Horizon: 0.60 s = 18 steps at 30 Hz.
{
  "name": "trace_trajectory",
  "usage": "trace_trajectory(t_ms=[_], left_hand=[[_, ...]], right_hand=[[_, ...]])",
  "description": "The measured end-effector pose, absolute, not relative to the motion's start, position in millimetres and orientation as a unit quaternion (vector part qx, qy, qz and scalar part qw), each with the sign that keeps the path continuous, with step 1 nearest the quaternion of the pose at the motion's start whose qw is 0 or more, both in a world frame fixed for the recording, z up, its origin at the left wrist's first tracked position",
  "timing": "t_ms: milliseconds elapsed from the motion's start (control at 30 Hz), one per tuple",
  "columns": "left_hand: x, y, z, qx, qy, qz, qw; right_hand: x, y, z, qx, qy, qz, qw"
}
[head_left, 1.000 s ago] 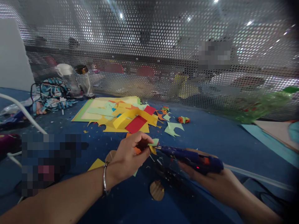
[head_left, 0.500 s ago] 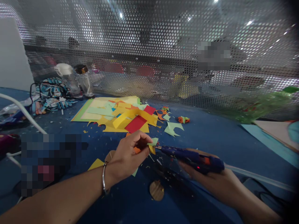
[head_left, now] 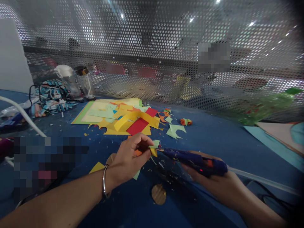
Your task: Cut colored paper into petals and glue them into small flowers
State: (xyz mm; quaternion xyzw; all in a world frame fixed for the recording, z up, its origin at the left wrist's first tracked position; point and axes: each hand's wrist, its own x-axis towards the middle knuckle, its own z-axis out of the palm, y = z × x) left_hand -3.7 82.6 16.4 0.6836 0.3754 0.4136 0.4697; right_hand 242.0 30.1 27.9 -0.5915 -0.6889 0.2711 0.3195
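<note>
My left hand (head_left: 133,156), with a silver bangle at the wrist, pinches a small paper piece (head_left: 155,146) of pale green and yellow-orange. My right hand (head_left: 209,177) is wrapped round a dark blue hot glue gun (head_left: 194,160) with a red light and a clear glue stick out of its back. The glue gun's nozzle points left and meets the paper piece, or comes very close to it. On the table below lies a round brown cardboard disc (head_left: 159,194). A second brown piece (head_left: 111,158) is partly hidden behind my left hand.
Coloured paper sheets and scraps (head_left: 125,123) lie beyond my left hand. A small orange and green paper flower (head_left: 186,122) sits to their right. Two bottles (head_left: 85,83) stand by a perforated metal screen (head_left: 147,41). A green bottle (head_left: 270,106) lies at right; a white cable (head_left: 23,114) curves at left.
Both hands, the paper piece and the glue gun stay in nearly the same place. The whole view has shifted slightly.
</note>
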Motion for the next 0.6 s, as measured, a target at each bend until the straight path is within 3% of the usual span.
trace_trajectory(t_ms=[267,367,467,600], left_hand=[[-0.7,81.7,17.2,0.637,0.377,0.458,0.492],[0.0,82.8,18.0,0.635,0.383,0.445,0.502],[0.4,83.5,19.4,0.636,0.386,0.429,0.512],[2.2,82.5,19.0,0.617,0.389,0.427,0.534]], right_hand=[[250.5,32.9,15.1,-0.658,-0.642,0.273,0.285],[256.4,37.7,11.5,-0.67,-0.607,0.362,0.227],[256.4,42.7,13.0,-0.649,-0.538,0.486,0.232],[253.4,45.3,16.3,-0.662,-0.49,0.521,0.225]])
